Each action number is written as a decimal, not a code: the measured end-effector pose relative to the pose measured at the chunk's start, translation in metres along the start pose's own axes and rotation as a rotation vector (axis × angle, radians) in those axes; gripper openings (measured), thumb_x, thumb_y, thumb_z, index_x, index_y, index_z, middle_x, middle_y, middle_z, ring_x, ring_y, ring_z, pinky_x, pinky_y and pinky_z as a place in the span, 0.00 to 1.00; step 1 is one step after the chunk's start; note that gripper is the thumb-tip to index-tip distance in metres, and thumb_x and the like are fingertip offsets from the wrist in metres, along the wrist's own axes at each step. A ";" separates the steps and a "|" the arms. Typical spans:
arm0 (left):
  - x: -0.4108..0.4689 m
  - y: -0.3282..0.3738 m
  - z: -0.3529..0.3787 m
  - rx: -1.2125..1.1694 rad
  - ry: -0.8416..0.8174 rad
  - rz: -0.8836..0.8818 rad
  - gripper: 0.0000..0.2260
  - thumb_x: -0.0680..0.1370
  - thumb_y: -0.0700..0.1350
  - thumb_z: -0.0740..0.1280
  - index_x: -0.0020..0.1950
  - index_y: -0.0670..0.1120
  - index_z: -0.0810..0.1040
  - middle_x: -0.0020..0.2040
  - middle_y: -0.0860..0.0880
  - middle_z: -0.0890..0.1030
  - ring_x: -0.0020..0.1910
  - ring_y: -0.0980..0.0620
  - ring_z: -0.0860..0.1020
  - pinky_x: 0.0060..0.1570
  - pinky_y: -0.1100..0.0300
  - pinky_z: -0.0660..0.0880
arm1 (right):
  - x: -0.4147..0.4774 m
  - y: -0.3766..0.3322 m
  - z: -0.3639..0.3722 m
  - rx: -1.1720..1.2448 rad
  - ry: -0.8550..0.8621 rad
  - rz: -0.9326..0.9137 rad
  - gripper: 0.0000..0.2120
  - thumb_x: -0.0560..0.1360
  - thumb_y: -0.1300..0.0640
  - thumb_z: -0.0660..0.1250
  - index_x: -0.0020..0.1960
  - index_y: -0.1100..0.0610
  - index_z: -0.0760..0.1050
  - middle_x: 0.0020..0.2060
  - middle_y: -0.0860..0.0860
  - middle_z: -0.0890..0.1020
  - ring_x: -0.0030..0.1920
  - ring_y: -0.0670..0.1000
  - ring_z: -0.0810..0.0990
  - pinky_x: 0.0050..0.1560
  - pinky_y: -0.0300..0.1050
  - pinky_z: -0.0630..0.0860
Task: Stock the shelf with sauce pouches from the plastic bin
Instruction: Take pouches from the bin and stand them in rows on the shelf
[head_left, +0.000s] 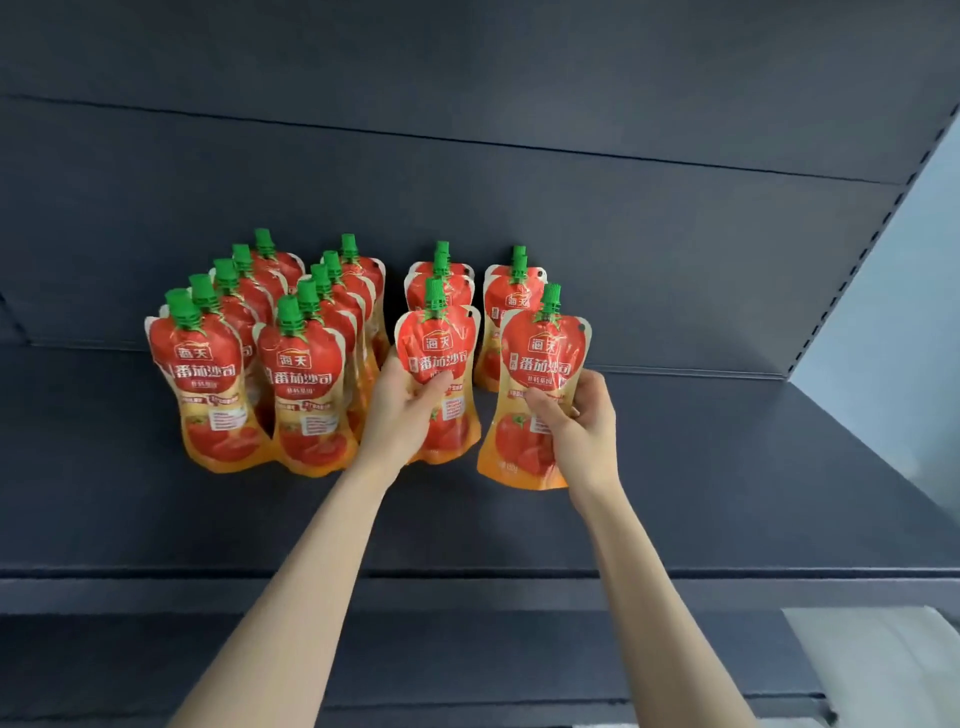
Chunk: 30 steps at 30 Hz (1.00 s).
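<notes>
Each hand grips a tomato sauce pouch upright on the dark shelf (727, 467): left hand (400, 410) one pouch (439, 358), right hand (582, 415) another (540, 364), seemingly touching down.

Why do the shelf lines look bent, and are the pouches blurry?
Head view: the wide-angle lens tilts and slightly bows the lines of the shelf; light is soft, just a faint sheen on the left pouch in the left hand and the right pouch in the right hand; big print reads, small print smears; the pale patch bottom right is too blurry to name.
</notes>
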<state>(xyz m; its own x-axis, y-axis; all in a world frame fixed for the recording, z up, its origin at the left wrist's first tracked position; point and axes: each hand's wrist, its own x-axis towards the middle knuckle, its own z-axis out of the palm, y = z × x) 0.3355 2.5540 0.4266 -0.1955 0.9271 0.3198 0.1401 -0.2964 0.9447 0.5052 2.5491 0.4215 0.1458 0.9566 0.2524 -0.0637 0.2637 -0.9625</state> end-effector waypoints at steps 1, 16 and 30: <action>0.011 -0.004 0.001 0.015 0.005 -0.006 0.18 0.77 0.42 0.66 0.67 0.44 0.68 0.58 0.51 0.76 0.57 0.57 0.74 0.54 0.64 0.72 | 0.010 0.005 0.002 -0.010 -0.012 -0.001 0.11 0.73 0.63 0.70 0.52 0.54 0.71 0.47 0.50 0.81 0.46 0.46 0.83 0.42 0.40 0.79; 0.046 -0.081 -0.002 0.202 0.142 -0.098 0.17 0.74 0.44 0.71 0.60 0.48 0.71 0.57 0.50 0.78 0.58 0.51 0.76 0.60 0.48 0.74 | 0.071 0.053 0.019 -0.009 -0.030 -0.009 0.13 0.73 0.62 0.71 0.53 0.54 0.71 0.49 0.52 0.81 0.51 0.52 0.82 0.50 0.47 0.79; 0.050 -0.084 0.006 0.139 0.139 -0.087 0.21 0.76 0.44 0.68 0.67 0.46 0.66 0.59 0.52 0.74 0.58 0.56 0.72 0.54 0.64 0.70 | 0.056 0.067 0.015 -0.163 -0.089 -0.009 0.21 0.71 0.65 0.72 0.59 0.57 0.69 0.52 0.51 0.80 0.53 0.50 0.80 0.52 0.43 0.78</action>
<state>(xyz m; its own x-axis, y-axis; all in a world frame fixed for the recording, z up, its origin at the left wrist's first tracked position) 0.3200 2.6273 0.3627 -0.3436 0.9044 0.2531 0.2470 -0.1730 0.9535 0.4944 2.6221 0.3723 0.0572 0.9635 0.2617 0.0990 0.2553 -0.9618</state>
